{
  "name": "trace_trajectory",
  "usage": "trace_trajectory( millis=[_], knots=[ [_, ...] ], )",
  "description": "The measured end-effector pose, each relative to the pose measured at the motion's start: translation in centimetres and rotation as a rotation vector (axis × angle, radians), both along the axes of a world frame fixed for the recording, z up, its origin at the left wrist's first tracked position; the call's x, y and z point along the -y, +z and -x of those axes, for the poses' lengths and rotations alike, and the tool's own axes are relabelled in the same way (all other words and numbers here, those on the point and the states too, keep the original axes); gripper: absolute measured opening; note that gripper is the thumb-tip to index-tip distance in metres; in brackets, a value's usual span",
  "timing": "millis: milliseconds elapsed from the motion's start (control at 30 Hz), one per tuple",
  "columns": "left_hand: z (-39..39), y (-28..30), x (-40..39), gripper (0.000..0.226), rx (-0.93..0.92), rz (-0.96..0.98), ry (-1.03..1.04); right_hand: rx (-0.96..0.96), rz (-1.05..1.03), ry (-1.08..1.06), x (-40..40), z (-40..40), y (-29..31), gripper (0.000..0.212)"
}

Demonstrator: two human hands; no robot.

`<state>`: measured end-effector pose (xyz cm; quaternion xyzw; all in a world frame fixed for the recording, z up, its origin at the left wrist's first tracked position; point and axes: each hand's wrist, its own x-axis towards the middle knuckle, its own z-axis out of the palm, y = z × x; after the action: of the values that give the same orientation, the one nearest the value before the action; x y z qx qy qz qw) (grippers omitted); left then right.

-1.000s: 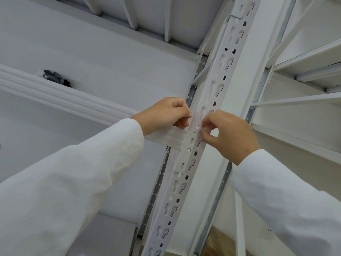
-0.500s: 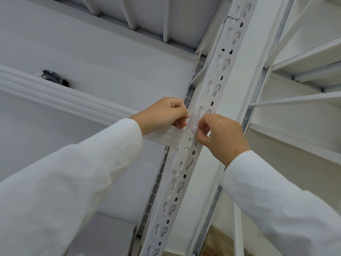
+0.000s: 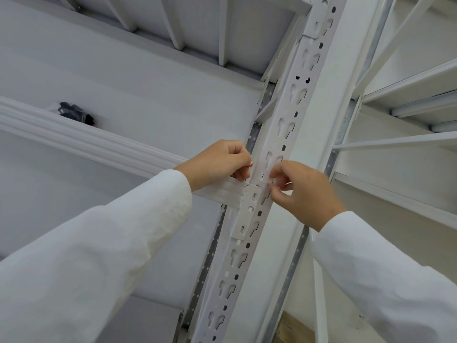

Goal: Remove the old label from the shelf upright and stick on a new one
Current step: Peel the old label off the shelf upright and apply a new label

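Label (image 3: pixel 270 180) pinched between right-hand fingers (image 3: pixel 278 175).

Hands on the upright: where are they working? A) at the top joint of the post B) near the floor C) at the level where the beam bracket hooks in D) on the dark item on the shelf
C: the left hand and right hand pinch at the upright from either side just above the beam bracket, far from the dark item.
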<state>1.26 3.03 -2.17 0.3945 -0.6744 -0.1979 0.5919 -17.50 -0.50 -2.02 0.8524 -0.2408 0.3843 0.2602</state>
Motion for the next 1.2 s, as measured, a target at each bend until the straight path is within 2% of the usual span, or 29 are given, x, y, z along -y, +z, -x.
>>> trace_trajectory(
  millis=[100,400,533,833,1033,1200],
  knots=[
    [-0.1,0.0,0.1,0.021,0.0,0.0,0.0,-0.034,0.009,0.0,-0.1,0.0,-0.1,0.012],
    [0.0,-0.1,0.1,0.021,-0.008,0.001,-0.001,-0.129,0.102,-0.049,-0.2,-0.3,0.7,0.007],
    [0.0,-0.1,0.1,0.021,-0.007,-0.002,0.0,-0.146,0.192,-0.054,0.1,-0.4,0.6,0.014],
    [0.0,0.0,0.1,0.022,-0.01,-0.001,-0.002,-0.156,0.243,-0.039,0.8,-0.8,0.2,0.019],
    [0.0,0.0,0.1,0.021,-0.013,0.001,0.004,-0.059,0.188,0.004,1.1,-0.6,-0.3,0.016],
    [-0.1,-0.1,0.2,0.022,-0.004,0.003,0.003,0.077,-0.027,0.037,1.0,0.3,0.2,0.006]
  ],
)
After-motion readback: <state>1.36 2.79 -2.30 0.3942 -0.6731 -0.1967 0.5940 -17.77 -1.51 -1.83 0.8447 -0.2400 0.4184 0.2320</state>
